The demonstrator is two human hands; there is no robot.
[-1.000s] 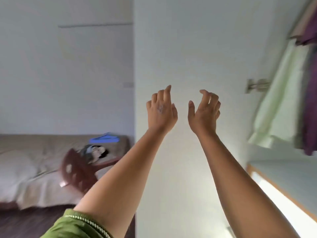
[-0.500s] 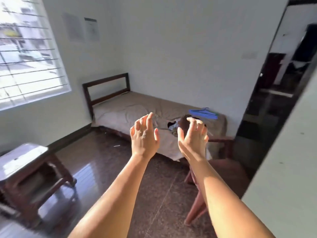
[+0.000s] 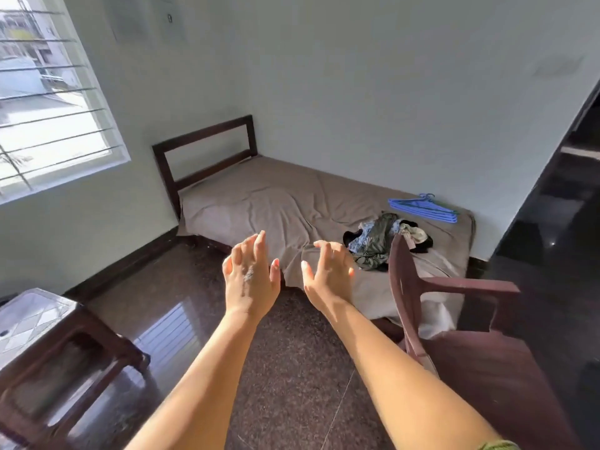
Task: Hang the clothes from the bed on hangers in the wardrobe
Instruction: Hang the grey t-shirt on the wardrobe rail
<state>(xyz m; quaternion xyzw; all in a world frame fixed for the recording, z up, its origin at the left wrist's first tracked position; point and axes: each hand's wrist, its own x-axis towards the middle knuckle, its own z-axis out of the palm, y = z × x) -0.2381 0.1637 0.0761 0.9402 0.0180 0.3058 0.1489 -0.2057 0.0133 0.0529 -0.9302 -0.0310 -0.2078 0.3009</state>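
A low bed (image 3: 259, 203) with a tan sheet and dark headboard stands in the far corner. A crumpled pile of clothes (image 3: 376, 241), green, blue-patterned and black, lies near its right end. Behind the pile rests a stack of blue hangers (image 3: 422, 207). My left hand (image 3: 250, 277) and my right hand (image 3: 328, 277) are stretched out side by side in the air in front of the bed. Their fingers are spread and relaxed, and neither holds anything. The clothes lie to the right of my right hand, apart from it. No wardrobe is in view.
A dark brown plastic chair (image 3: 454, 319) stands at the right, between me and the clothes. A small stool with a glossy top (image 3: 39, 319) sits at the lower left. A barred window (image 3: 48, 102) fills the left wall. A dark doorway (image 3: 568, 190) opens at the right.
My view swung from the wardrobe's hanging clothes to the bed, and it has drawn nearer. Both hands stayed raised and empty.
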